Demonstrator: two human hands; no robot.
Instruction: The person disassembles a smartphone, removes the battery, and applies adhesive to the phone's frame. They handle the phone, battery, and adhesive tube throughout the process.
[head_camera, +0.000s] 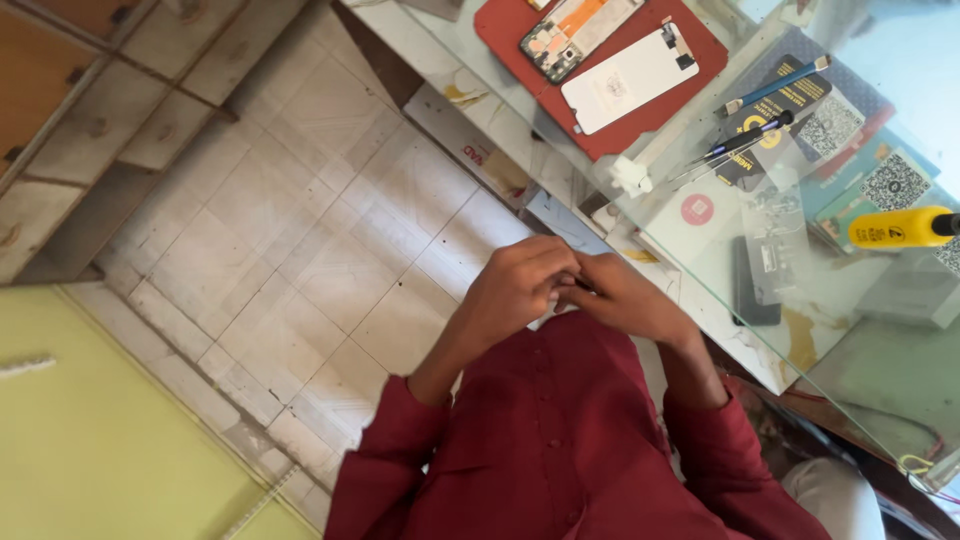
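Square code stickers (895, 182) under glass, seemingly.

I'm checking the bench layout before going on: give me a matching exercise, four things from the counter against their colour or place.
Things:
1. work mat
2. opened phone body
3. white back panel
4. tool handle at the right edge

Descriptions:
A. yellow, lying on the glass counter
B. red, bearing the phone parts
C. pale and plain, lying on the mat below the opened phone
D. insides showing, with an orange part, at the top of the mat

Pairs: 1-B, 2-D, 3-C, 4-A

The left hand and right hand meet in front of the red shirt; what they hold is hidden.
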